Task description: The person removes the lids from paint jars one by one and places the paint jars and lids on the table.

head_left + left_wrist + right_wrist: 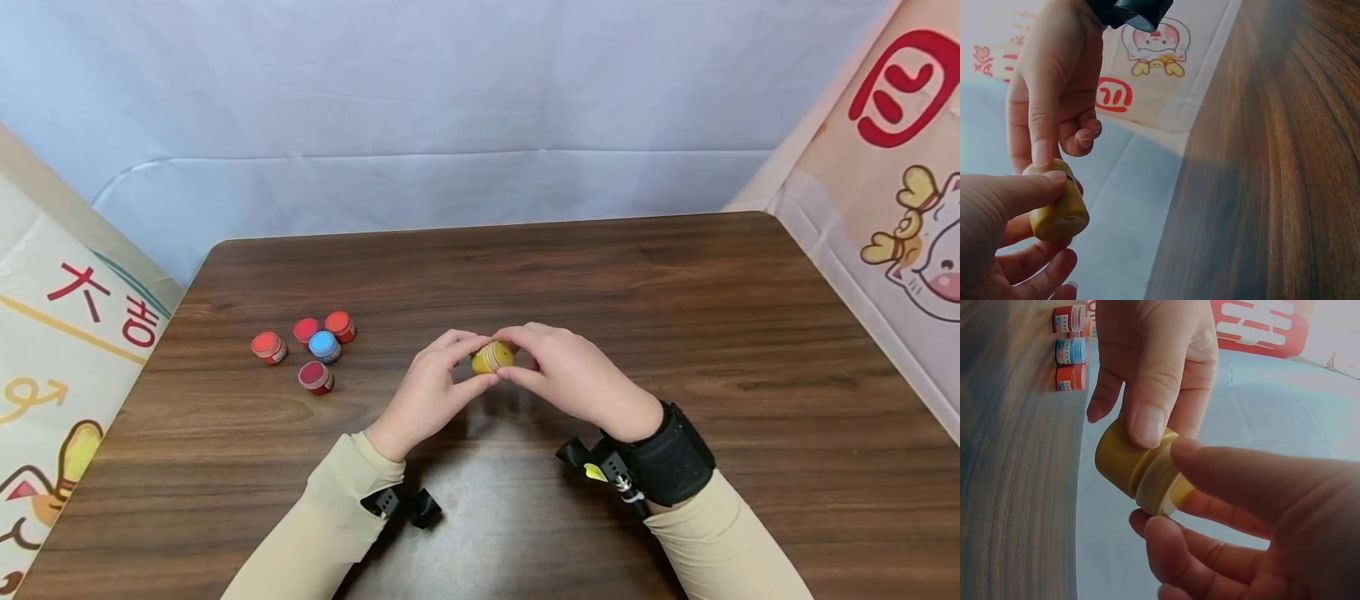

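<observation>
While the left hand (429, 379) and right hand (573, 372) pinch a small yellow jar (492, 357) between their fingers, held above the wood-grain desk (675, 333), a dark-red jar (316, 377), a blue jar (325, 347) and three red jars (341, 326) stand off to the left; a pale cloth (465, 108) hangs behind.

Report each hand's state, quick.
Left hand: holding the yellow jar by its body.
Right hand: holding the same jar by its pale lid.
</observation>
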`<act>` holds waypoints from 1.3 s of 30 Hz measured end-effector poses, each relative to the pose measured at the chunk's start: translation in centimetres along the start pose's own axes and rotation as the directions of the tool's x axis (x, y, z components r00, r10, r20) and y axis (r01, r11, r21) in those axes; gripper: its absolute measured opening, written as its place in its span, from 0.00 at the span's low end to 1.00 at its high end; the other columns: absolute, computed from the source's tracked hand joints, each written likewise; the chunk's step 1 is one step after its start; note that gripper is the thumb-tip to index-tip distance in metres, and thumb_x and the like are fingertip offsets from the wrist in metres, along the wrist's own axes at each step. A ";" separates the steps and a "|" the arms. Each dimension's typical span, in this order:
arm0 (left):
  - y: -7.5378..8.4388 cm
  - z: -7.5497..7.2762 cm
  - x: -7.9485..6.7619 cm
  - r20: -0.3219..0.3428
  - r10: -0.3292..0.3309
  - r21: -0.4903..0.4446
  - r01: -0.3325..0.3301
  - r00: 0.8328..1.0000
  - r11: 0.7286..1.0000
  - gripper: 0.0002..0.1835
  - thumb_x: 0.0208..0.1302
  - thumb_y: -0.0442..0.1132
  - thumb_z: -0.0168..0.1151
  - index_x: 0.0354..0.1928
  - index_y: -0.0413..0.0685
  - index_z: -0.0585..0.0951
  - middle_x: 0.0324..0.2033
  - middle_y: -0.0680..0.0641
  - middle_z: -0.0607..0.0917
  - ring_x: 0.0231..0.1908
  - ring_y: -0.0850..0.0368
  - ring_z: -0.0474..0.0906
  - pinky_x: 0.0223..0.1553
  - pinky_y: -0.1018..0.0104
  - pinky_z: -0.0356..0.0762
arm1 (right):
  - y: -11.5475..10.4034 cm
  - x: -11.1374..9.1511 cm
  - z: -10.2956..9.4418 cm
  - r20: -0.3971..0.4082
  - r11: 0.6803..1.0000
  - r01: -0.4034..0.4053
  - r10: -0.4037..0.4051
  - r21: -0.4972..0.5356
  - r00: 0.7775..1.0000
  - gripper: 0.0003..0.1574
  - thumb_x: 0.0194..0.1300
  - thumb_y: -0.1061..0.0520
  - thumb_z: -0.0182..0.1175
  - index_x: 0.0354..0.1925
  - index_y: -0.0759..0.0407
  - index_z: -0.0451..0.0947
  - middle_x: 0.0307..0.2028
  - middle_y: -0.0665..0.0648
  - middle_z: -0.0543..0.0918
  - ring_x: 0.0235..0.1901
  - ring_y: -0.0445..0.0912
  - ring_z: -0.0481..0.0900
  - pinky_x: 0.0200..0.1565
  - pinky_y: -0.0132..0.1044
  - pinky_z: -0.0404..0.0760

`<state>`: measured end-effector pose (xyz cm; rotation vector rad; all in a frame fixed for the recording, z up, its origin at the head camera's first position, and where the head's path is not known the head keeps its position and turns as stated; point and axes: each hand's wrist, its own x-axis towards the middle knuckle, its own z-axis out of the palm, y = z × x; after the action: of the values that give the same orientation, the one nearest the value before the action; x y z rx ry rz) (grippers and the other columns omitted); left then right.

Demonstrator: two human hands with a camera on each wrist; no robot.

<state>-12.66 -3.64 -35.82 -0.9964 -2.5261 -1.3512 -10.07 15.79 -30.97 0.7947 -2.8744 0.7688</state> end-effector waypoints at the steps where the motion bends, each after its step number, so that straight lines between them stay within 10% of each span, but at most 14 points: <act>1: 0.0 0.0 0.0 0.004 0.000 0.002 0.000 1.000 1.000 0.21 0.56 0.40 0.68 0.52 0.44 0.79 0.45 0.52 0.78 0.42 0.63 0.75 0.40 0.58 0.76 | 0.0 0.0 0.0 -0.004 1.000 0.009 -0.009 -0.001 1.000 0.22 0.61 0.53 0.63 0.53 0.56 0.75 0.40 0.50 0.79 0.28 0.39 0.71 0.29 0.32 0.72; 16: -0.2 0.2 -0.1 -0.007 -0.003 -0.023 0.003 1.000 1.000 0.18 0.55 0.39 0.68 0.49 0.46 0.79 0.45 0.51 0.77 0.44 0.62 0.75 0.44 0.56 0.76 | -0.2 0.2 0.0 0.032 0.986 -0.160 0.159 0.053 0.987 0.29 0.63 0.41 0.58 0.54 0.59 0.71 0.33 0.48 0.76 0.22 0.39 0.70 0.26 0.34 0.71; 39: 0.1 0.0 0.1 -0.003 0.002 0.009 -0.002 1.000 1.000 0.18 0.54 0.40 0.69 0.48 0.48 0.79 0.43 0.53 0.79 0.45 0.62 0.74 0.46 0.57 0.75 | 0.1 0.0 0.0 0.023 0.998 -0.054 0.053 0.044 0.998 0.20 0.62 0.49 0.61 0.51 0.54 0.74 0.39 0.50 0.78 0.34 0.43 0.76 0.32 0.34 0.75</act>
<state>-12.66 -3.60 -35.73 -0.9942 -2.5257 -1.3381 -10.08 15.85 -31.00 0.7379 -2.9191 0.8387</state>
